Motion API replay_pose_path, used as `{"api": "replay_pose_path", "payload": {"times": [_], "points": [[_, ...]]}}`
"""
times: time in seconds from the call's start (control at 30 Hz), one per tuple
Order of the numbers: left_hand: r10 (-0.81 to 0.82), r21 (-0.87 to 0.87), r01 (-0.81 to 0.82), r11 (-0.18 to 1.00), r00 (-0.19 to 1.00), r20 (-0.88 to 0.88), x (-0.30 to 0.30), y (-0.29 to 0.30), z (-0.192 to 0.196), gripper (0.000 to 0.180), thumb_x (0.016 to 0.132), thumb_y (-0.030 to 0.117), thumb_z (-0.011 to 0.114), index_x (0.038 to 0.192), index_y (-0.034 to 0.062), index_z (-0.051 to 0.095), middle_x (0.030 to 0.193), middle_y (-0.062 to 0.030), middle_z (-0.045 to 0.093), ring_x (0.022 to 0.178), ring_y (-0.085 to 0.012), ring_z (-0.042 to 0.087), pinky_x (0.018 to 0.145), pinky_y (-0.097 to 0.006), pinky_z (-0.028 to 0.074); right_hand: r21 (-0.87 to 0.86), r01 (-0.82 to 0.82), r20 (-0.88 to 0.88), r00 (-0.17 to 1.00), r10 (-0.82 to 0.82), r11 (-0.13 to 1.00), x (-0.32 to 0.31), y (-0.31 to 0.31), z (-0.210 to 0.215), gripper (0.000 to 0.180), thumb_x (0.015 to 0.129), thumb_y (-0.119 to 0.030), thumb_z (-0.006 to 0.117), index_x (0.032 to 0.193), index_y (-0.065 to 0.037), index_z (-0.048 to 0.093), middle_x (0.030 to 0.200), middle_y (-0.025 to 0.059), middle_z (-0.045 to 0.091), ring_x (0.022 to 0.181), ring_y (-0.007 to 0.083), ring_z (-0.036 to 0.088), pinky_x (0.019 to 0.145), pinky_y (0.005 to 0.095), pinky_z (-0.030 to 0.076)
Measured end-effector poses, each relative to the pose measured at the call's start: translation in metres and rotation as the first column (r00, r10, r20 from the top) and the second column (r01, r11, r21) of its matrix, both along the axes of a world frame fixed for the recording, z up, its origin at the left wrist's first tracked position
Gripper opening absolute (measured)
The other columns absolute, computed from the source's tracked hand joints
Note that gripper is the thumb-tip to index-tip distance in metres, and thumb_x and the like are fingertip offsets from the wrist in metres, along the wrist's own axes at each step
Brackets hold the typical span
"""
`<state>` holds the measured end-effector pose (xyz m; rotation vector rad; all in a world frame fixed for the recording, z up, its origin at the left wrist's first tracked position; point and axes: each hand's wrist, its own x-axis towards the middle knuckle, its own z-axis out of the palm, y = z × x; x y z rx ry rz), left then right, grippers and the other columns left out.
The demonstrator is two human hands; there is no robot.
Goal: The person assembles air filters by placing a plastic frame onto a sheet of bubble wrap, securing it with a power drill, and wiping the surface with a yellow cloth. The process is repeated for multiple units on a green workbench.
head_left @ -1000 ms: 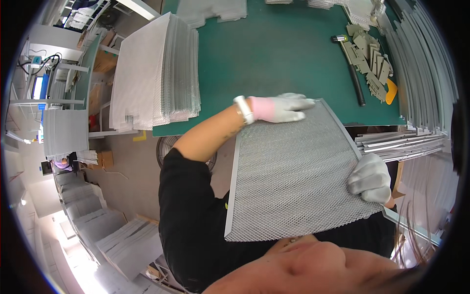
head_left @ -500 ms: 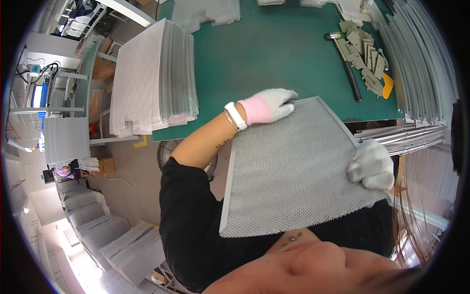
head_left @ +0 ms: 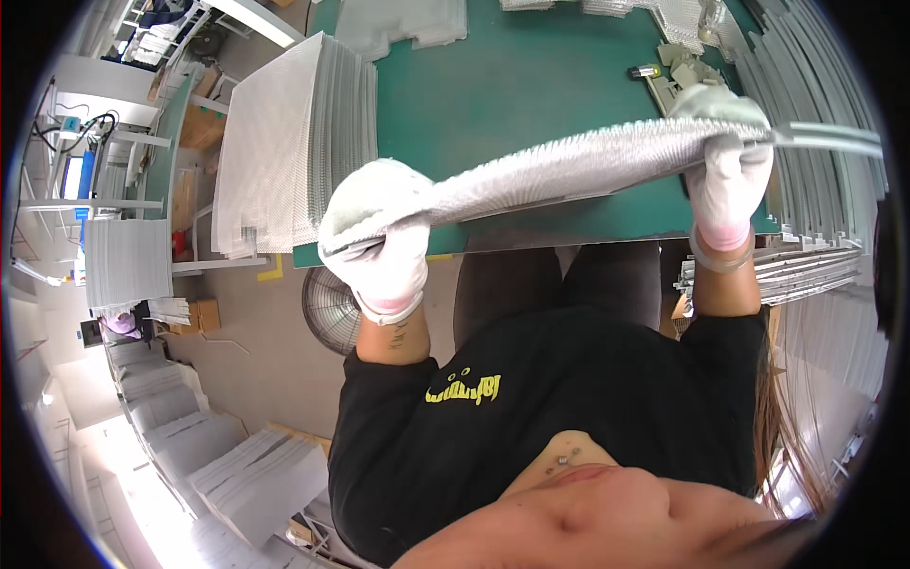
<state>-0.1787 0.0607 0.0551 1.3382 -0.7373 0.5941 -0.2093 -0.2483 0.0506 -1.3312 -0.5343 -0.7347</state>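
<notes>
I hold a silvery metal mesh filter panel [head_left: 559,166] up in front of me, its unframed wavy edge facing me. My gloved left hand [head_left: 379,242] grips its left end, with fingers wrapped round the edge. The other end is clasped by my gloved right hand [head_left: 730,161], thumb on the near side and fingers beyond. Past the right hand, a pale metal frame strip [head_left: 829,139] sticks out to the right. Most of the panel's flat face is hidden at this steep angle. Both gloves are white with pink cuffs.
A green-topped table [head_left: 493,90] lies beneath the panel. At its left stands a thick stack of mesh sheets [head_left: 275,142]. A mallet [head_left: 645,71] and metal plates [head_left: 687,66] are partly covered by my right hand. Long metal strips [head_left: 806,85] line the right side; a fan [head_left: 332,308] stands below.
The panel has swung from lying broad-face up close to my chest to nearly edge-on over the table. My left hand moved down-left to its end; my right hand rose with the other end.
</notes>
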Motion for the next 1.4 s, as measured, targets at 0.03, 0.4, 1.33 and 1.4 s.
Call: {"api": "replay_pose_path", "payload": {"times": [0.03, 0.4, 1.33, 1.4], "points": [[-0.063, -0.023, 0.063, 0.998, 0.998, 0.004, 0.0, 0.0, 0.001, 0.022, 0.091, 0.021, 0.074, 0.093, 0.0034, 0.061, 0.082, -0.0087, 0.063, 0.074, -0.0241, 0.061, 0.07, -0.039, 0.05, -0.001, -0.068, 0.036, 0.997, 0.068, 0.998, 0.0, 0.0, -0.001, 0.016, 0.091, -0.003, 0.063, 0.105, 0.004, 0.063, 0.1, 0.0169, 0.068, 0.09, 0.0221, 0.064, 0.085, 0.0338, 0.051], [-0.117, -0.131, 0.11, 0.985, 0.992, -0.051, 0.026, 0.002, -0.002, 0.009, 0.08, -0.003, 0.071, 0.088, -0.0016, 0.067, 0.091, -0.0109, 0.067, 0.08, -0.018, 0.061, 0.068, -0.028, 0.047, -0.211, 0.323, 0.077, 0.946, -0.314, 0.923, -0.004, 0.008, 0.033, 0.115, 0.077, 0.002, 0.082, 0.159, -0.005, 0.002, 0.108, 0.0217, 0.068, 0.08, 0.0144, 0.064, 0.065, 0.0243, 0.051], [-0.181, 0.087, 0.197, 0.977, 0.97, -0.162, 0.008, 0.017, 0.036, 0.015, 0.083, 0.0, 0.069, 0.098, -0.0023, 0.067, 0.087, -0.0038, 0.067, 0.074, -0.0079, 0.058, 0.066, -0.022, 0.046, -0.997, -0.039, -0.023, 0.979, 0.201, 0.074, -0.008, 0.013, 0.174, 0.055, 0.08, 0.0, 0.066, 0.134, -0.01, 0.061, 0.098, 0.0167, 0.064, 0.094, 0.0368, 0.062, 0.085, 0.0434, 0.051], [-0.166, 0.106, 0.181, 0.978, 0.976, -0.138, 0.011, 0.017, 0.034, 0.012, 0.085, 0.001, 0.069, 0.097, -0.0018, 0.067, 0.087, -0.0035, 0.067, 0.075, -0.0071, 0.058, 0.066, -0.022, 0.046, -0.986, -0.046, -0.016, 0.982, 0.189, 0.159, -0.003, 0.022, 0.165, 0.039, 0.08, -0.004, 0.066, 0.12, -0.007, 0.063, 0.094, 0.0168, 0.062, 0.092, 0.0369, 0.062, 0.082, 0.0441, 0.051]]}}
